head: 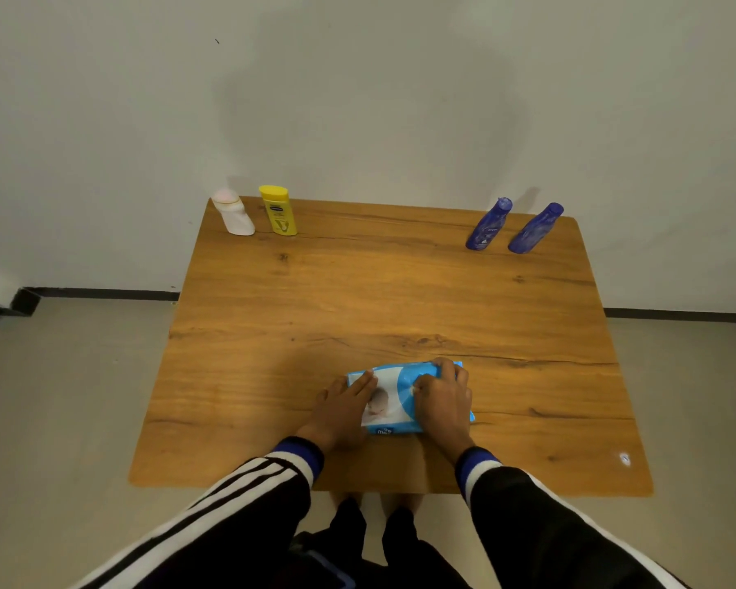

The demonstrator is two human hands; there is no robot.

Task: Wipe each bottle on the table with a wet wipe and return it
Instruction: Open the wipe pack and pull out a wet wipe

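A blue and white pack of wet wipes (394, 403) lies near the front edge of the wooden table (358, 299). My left hand (341, 408) rests flat on the pack's left end with straight fingers. My right hand (442, 397) lies on the pack's right half, its fingers curled and pinching at the top of the pack. At the back left stand a white bottle (233, 212) and a yellow bottle (278, 210). Two dark blue bottles (487, 225) (535, 228) stand at the back right.
A plain wall rises straight behind the table. Grey floor shows on both sides, with a dark baseboard (103, 293) along the wall. My feet show under the table's front edge.
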